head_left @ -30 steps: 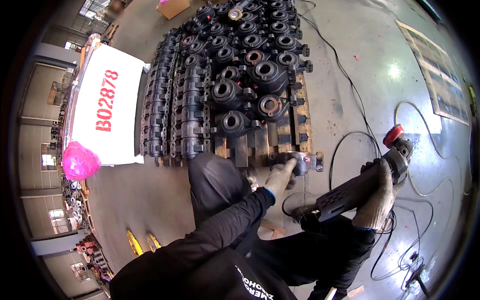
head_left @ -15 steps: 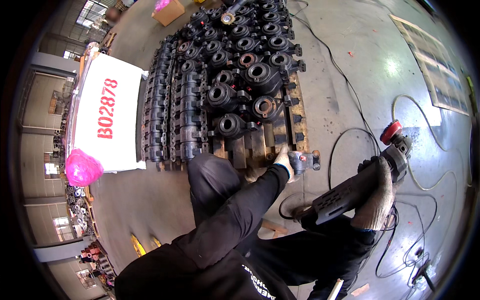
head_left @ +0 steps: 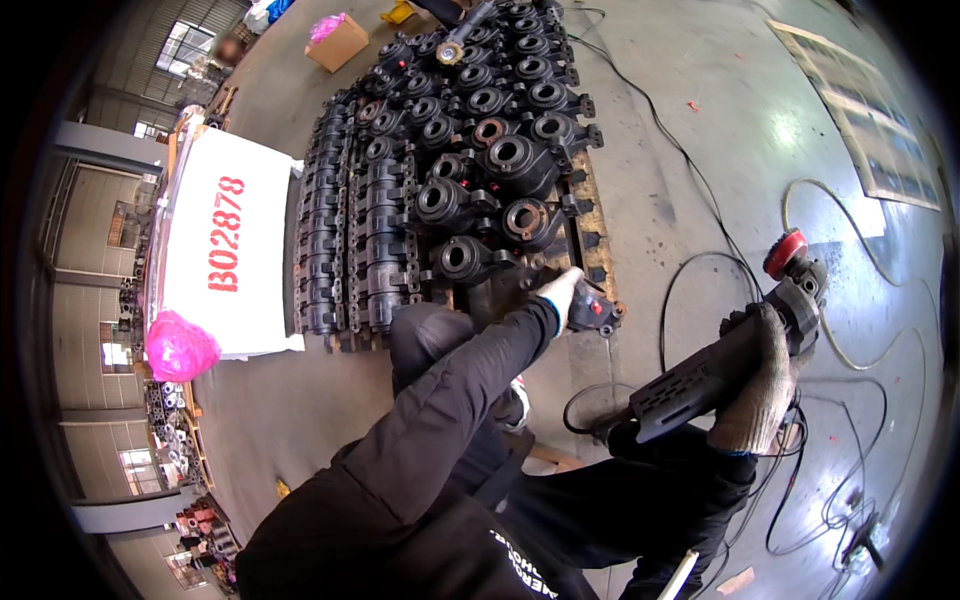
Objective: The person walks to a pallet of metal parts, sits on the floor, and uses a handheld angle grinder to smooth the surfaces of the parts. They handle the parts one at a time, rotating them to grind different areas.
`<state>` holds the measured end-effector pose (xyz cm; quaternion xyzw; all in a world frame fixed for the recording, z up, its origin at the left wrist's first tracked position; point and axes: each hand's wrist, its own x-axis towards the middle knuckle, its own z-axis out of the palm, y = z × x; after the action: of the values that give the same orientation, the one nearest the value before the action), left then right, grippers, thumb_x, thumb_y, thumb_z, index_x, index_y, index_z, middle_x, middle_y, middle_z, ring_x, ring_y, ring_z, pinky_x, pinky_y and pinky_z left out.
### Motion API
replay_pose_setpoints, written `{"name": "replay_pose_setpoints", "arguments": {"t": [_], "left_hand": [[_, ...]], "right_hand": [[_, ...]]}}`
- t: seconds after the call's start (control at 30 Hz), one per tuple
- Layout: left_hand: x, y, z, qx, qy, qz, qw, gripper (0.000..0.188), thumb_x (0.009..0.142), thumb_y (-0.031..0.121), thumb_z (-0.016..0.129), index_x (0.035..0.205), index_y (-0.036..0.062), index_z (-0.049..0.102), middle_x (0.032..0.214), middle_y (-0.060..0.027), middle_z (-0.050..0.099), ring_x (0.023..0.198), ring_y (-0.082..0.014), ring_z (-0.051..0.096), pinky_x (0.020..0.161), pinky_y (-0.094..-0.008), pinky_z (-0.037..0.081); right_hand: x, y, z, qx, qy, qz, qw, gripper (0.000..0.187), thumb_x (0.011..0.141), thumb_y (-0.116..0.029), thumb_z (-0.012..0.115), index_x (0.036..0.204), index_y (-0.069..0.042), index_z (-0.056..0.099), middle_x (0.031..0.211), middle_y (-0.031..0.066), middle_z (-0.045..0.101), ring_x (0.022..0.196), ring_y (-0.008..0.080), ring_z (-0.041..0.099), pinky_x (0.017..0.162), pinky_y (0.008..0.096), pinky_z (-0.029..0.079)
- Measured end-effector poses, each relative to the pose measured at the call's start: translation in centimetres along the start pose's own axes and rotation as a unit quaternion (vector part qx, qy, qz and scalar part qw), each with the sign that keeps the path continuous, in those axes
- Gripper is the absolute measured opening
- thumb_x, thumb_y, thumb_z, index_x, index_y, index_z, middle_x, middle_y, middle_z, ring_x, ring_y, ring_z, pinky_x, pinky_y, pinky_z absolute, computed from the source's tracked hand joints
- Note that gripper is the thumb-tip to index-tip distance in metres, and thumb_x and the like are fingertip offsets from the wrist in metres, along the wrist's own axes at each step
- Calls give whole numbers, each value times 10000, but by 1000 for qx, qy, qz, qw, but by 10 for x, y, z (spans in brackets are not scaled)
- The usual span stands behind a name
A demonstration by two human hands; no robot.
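My left hand (head_left: 560,291), in a pale knit glove, grips a dark metal casting (head_left: 597,313) with a small red plug. The casting lies tilted at the near right edge of a wooden pallet (head_left: 590,222), and my fingers partly hide it. In my gloved right hand (head_left: 758,402) is a black angle grinder (head_left: 685,388), held above my bent leg. Its red-backed round head (head_left: 785,254) points up and away from me. Black ring-ended castings (head_left: 460,258) crowd the pallet beyond my left hand; some bores look rusty.
Rows of black roller-like parts (head_left: 387,250) lie left of the castings. Farther left are a white-covered crate (head_left: 190,250) and a pink bag (head_left: 182,345). Another tool (head_left: 452,50) rests on the far castings. Cables (head_left: 690,150) loop across the floor on the right.
My left hand has shifted slightly up and left, turning the casting so that it tilts toward the pallet. The grinder stays nearly still in my right hand. The view has shifted slightly.
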<state>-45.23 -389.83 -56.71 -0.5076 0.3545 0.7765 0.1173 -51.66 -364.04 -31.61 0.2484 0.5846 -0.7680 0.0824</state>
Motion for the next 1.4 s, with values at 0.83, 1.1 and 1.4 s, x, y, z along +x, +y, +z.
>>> {"name": "replay_pose_setpoints", "arguments": {"t": [0.83,1.1,1.4], "left_hand": [[-28,54,11,448,150,162,866,1149,789,767,571,1457,-119,274,1438,-321,447,1353,-368,466,1108,-371,380],[-51,-39,-62,406,207,280,845,650,980,428,500,1393,-64,400,1278,-304,529,1259,-384,498,1066,-415,387],[-134,-105,-63,86,-17,148,985,604,961,404,591,1382,-5,449,1236,-185,585,1226,-294,531,1044,-402,425]], "right_hand": [[-33,9,2,-13,-6,-1,1000,455,842,-190,755,1189,-10,522,906,124,659,787,232,673,713,320,564],[-56,17,-6,9,-65,-18,998,749,810,-59,737,1412,-61,291,894,146,631,781,240,659,711,369,569],[-65,31,-4,-42,-70,-85,993,822,786,-68,771,1437,-64,269,1064,166,609,835,244,657,742,366,567]]}}
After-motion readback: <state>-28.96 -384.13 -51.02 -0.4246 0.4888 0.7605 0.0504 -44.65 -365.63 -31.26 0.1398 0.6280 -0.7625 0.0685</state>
